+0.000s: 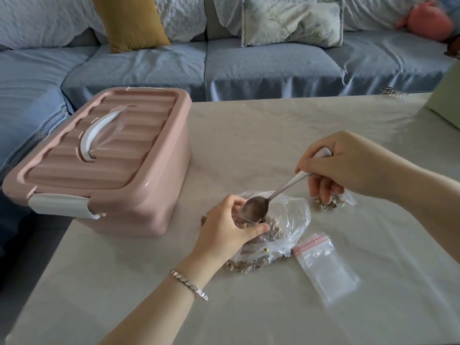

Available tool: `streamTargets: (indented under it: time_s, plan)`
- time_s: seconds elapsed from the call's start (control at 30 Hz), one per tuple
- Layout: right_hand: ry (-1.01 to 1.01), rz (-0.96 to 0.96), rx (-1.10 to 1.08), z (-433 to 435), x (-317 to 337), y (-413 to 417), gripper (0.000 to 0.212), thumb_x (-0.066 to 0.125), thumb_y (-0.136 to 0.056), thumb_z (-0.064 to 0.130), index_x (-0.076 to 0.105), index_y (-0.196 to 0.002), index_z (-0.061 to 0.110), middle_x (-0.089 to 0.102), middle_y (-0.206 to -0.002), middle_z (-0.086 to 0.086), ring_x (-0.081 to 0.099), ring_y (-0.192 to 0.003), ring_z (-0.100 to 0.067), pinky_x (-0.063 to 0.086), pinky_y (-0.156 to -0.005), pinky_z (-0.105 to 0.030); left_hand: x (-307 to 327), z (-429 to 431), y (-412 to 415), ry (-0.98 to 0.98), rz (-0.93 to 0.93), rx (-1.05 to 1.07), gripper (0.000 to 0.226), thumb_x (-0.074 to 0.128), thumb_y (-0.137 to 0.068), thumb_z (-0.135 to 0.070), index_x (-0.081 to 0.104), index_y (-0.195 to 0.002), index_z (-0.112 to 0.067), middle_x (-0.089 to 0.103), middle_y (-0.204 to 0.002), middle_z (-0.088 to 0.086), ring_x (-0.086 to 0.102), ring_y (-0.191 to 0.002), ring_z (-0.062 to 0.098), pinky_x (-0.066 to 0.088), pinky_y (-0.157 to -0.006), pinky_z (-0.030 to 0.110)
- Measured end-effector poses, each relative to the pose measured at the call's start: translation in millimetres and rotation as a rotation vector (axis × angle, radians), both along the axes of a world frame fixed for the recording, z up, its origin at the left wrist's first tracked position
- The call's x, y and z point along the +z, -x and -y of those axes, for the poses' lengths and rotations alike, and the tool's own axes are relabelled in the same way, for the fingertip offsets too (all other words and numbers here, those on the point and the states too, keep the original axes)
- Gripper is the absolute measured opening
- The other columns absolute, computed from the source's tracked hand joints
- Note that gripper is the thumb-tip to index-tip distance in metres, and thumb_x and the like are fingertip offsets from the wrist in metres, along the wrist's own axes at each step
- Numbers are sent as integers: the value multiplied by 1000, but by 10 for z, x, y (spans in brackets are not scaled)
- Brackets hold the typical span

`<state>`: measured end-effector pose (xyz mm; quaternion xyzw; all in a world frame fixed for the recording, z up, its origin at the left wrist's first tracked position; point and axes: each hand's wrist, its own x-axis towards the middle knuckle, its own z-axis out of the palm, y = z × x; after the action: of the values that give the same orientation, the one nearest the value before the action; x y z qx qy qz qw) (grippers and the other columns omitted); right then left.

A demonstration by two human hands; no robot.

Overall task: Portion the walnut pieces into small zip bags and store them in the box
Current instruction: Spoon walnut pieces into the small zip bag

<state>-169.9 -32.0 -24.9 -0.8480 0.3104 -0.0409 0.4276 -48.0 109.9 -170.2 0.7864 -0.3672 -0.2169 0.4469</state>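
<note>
A large clear plastic bag (pixel 288 227) of walnut pieces (pixel 249 265) lies on the table. My left hand (pixel 224 232) grips the bag's open mouth. My right hand (pixel 348 168) holds a metal spoon (pixel 256 207) by its handle, the bowl tipped into the bag's opening. Under my right hand lies a small zip bag with walnut pieces (pixel 331 202) in it. Empty small zip bags (pixel 323 267) with red seal strips lie to the right of the large bag. The pink box (pixel 104 160) stands at the left with its lid closed.
The pale table (pixel 273 135) ends at a blue sofa (pixel 224 68) with a yellow cushion (pixel 132 21) behind it. A pale green object (pixel 445 95) sits at the table's far right corner.
</note>
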Motion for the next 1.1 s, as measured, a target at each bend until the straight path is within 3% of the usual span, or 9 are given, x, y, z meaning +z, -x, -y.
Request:
streamTargets:
  time_s: [0.1,0.23,0.37,0.47,0.57,0.67,0.77,0.97,1.1]
  plan:
    - [1,33,31,-45,-49,58,18,53,-88,10,64,-74,7,68,-54,-8,58,-43,-20,42,-51,-33,50,-30,6,12,89,-26,55,83,-59,-44,56,-102,-24,65,-96,-12,59,-90,4,45,-82,19]
    - [33,197,-116,82,-84,257,19,52,-88,5,66,-75,5,65,-51,-9,54,-39,-18,37,-39,-21,118,-225,-59,109,139,25,43,73,-65,-48,53,-95,-25,63,-85,-13,60,-78,0,44,-68,11]
    - [22,158,-197,54,-480,405,23,52,-88,1,65,-70,8,64,-50,-7,54,-38,-17,36,-36,-17,0,-462,-174,-32,57,51,64,51,-66,-67,41,-109,-21,58,-105,-6,55,-88,-2,41,-73,9]
    - [90,83,-208,-20,-789,454,24,53,-89,5,65,-70,13,65,-52,-1,53,-37,-11,37,-41,-12,-79,-554,-151,-141,-23,-2,93,41,-52,-91,34,-112,-21,52,-107,-3,52,-90,0,38,-69,11]
    - [92,130,-246,-26,-825,562,25,53,-89,7,65,-69,17,65,-54,-1,51,-37,-10,36,-42,-11,-61,-549,-93,-163,-45,-26,84,41,-53,-86,33,-108,-24,50,-96,-8,51,-83,1,35,-64,13]
    - [76,186,-233,-14,-732,689,27,52,-89,6,66,-69,18,64,-55,-6,48,-39,-11,36,-42,-15,-24,-511,-74,-203,-57,-15,62,55,-74,-67,36,-111,-21,51,-99,-10,54,-87,4,38,-66,16]
    - [76,199,-224,-16,-715,748,26,53,-89,7,68,-71,18,64,-57,-6,48,-39,-10,37,-42,-19,32,-472,-35,-293,-74,-71,45,55,-84,-51,35,-112,-23,45,-99,-15,48,-87,-2,32,-64,10]
    - [23,195,-291,-39,-969,668,28,53,-90,7,65,-70,22,64,-55,-3,48,-41,-13,38,-43,-17,179,-376,42,-296,-92,-145,62,41,-65,-73,33,-107,-28,56,-96,-10,56,-78,4,43,-58,8]
    - [-36,266,-367,25,-954,705,28,53,-90,5,66,-68,16,60,-49,-6,43,-37,-13,32,-39,-15,252,-410,47,-305,-30,-159,59,43,-64,-72,38,-103,-28,63,-95,-2,62,-83,13,48,-71,22]
